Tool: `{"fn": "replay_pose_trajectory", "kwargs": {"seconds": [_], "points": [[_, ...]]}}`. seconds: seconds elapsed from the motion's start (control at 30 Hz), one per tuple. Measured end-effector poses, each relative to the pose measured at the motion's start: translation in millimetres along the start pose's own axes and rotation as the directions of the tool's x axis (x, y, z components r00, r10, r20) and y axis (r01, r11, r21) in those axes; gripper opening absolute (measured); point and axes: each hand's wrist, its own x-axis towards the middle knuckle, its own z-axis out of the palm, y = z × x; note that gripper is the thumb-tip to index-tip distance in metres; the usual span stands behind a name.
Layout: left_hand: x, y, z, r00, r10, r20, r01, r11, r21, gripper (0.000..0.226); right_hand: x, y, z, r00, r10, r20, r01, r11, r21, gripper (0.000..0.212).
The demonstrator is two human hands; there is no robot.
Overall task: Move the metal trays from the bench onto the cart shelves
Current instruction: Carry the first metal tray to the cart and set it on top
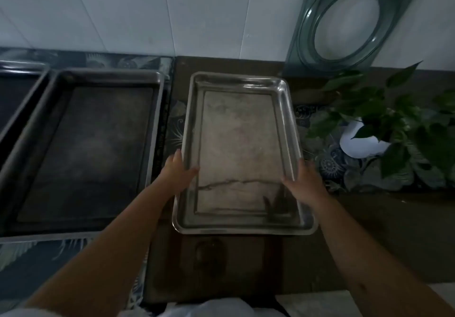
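Observation:
A shiny rectangular metal tray (240, 144) is in the middle of the view, over a dark brown surface. My left hand (178, 171) grips its left rim, thumb inside the tray. My right hand (304, 181) grips the right rim the same way. A larger dark metal tray (157, 110) lies on the patterned bench to the left. Another dark tray (22, 67) shows partly at the far left edge. Whether the shiny tray is resting or lifted, I cannot tell.
A potted green plant in a white pot (362, 142) stands right of the tray. A glass panel with an oval ring (344, 21) leans on the white tiled wall (123, 9). The patterned bench cloth (24, 255) runs along the left front.

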Motion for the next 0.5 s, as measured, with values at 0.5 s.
{"fn": "replay_pose_trajectory", "kwargs": {"seconds": [0.5], "points": [[99.1,9.3,4.3,0.921,-0.368,-0.128,0.287,0.864,-0.413,0.063,127.5,4.3,-7.3,0.963,0.265,-0.045,-0.184,0.774,0.606,0.056]]}}
